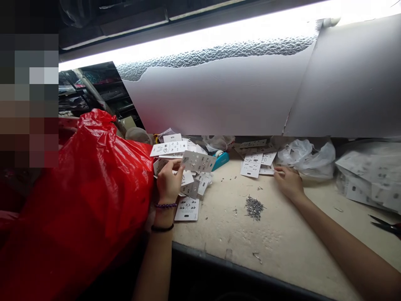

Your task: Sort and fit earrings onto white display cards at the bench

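My left hand (171, 182) pinches a white earring card (199, 161) by its left edge, above a loose heap of similar cards (169, 148). One more card (187, 209) with small earrings lies flat below the heap. At the right, my right hand (288, 182) has its fingers closed at the edge of a card (267, 170) in a second stack (251, 163). A small pile of metal earring pieces (255, 207) rests on the table between my hands.
A big red plastic bag (115, 188) bulges at the left. Behind the cards stands a teal tape dispenser (221, 160). Clear plastic bags (308, 158) and bagged cards (371, 177) sit at the right, with dark scissors (387, 225) near the table's (288, 255) right side.
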The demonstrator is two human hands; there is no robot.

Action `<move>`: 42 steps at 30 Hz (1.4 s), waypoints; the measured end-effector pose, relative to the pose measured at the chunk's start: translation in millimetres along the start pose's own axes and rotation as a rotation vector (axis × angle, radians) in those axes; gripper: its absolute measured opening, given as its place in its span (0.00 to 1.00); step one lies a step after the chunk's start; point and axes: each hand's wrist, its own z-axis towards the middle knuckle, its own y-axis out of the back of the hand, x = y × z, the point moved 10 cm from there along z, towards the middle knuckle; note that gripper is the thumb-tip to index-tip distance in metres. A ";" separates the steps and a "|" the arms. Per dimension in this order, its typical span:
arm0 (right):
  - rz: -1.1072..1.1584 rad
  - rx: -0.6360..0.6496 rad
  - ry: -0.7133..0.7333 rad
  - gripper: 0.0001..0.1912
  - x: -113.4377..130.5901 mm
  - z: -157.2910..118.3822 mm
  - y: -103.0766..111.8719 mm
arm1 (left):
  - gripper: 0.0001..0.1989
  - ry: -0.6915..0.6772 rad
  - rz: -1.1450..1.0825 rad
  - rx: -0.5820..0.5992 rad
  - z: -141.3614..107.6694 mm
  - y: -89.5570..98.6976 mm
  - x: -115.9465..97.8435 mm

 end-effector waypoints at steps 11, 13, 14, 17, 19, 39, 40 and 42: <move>0.941 0.648 0.041 0.18 97.6 -57.2 -43.1 | 0.14 -0.655 -0.238 -0.195 -84.6 8.6 -98.2; 1.136 0.806 -0.042 0.21 111.9 -75.4 -53.6 | 0.13 -0.664 -0.263 -0.151 -98.0 2.2 -102.8; 1.181 0.829 -0.075 0.24 115.0 -80.8 -56.2 | 0.13 -0.664 -0.268 -0.129 -104.0 -0.9 -104.2; 1.245 0.763 -0.145 0.26 113.5 -84.1 -57.2 | 0.11 -0.634 -0.269 -0.072 -114.9 -9.4 -104.1; 1.234 0.670 -0.160 0.23 108.2 -80.1 -53.1 | 0.10 -0.595 -0.286 -0.008 -115.9 -17.2 -102.6; 1.100 0.421 -0.253 0.14 79.0 -61.8 -38.6 | 0.09 -0.255 -0.371 0.351 -106.9 -60.7 -80.2; 1.100 0.425 -0.300 0.12 75.0 -62.0 -41.6 | 0.08 -0.258 -0.368 0.339 -106.3 -59.5 -80.3; 1.101 0.446 -0.388 0.10 68.1 -62.7 -48.5 | 0.08 -0.263 -0.365 0.322 -105.5 -57.8 -80.2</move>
